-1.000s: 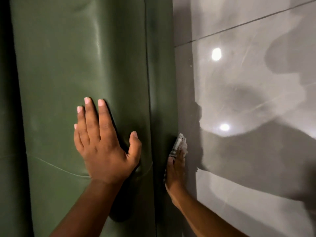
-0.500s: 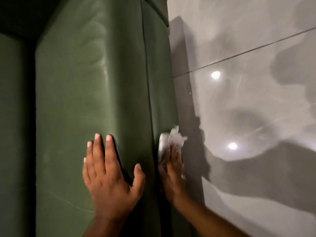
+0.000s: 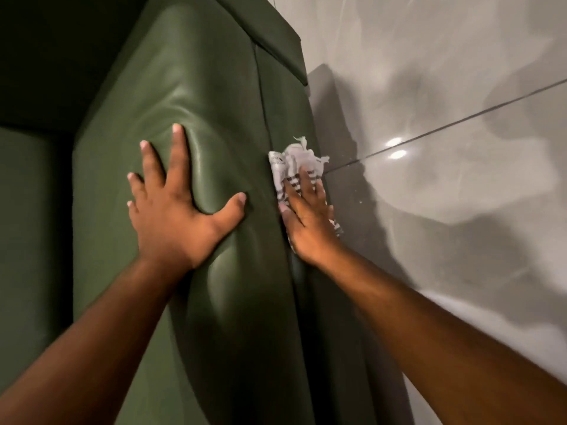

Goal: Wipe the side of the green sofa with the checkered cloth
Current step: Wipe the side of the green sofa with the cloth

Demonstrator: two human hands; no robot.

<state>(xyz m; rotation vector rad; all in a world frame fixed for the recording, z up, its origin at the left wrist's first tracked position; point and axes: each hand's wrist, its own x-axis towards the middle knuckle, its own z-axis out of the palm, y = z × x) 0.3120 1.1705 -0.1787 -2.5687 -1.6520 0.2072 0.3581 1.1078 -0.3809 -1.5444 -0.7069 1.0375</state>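
Observation:
The green sofa (image 3: 196, 96) fills the left and middle of the view, its padded armrest top facing me and its outer side dropping to the floor on the right. My left hand (image 3: 175, 207) lies flat with fingers spread on the armrest top, denting the leather. My right hand (image 3: 310, 219) presses the checkered cloth (image 3: 291, 162) flat against the sofa's outer side; the white and dark cloth bunches out above my fingertips and a bit shows under my palm.
A glossy grey tiled floor (image 3: 460, 179) runs along the right of the sofa, with a dark grout line, light reflections and shadows. The sofa's seat (image 3: 27, 210) lies dark at the far left.
My right hand has slid the cloth farther along the sofa's side, and more of the cloth shows. My left hand has spread its fingers wider on the armrest. The view has tilted, showing the sofa's far end.

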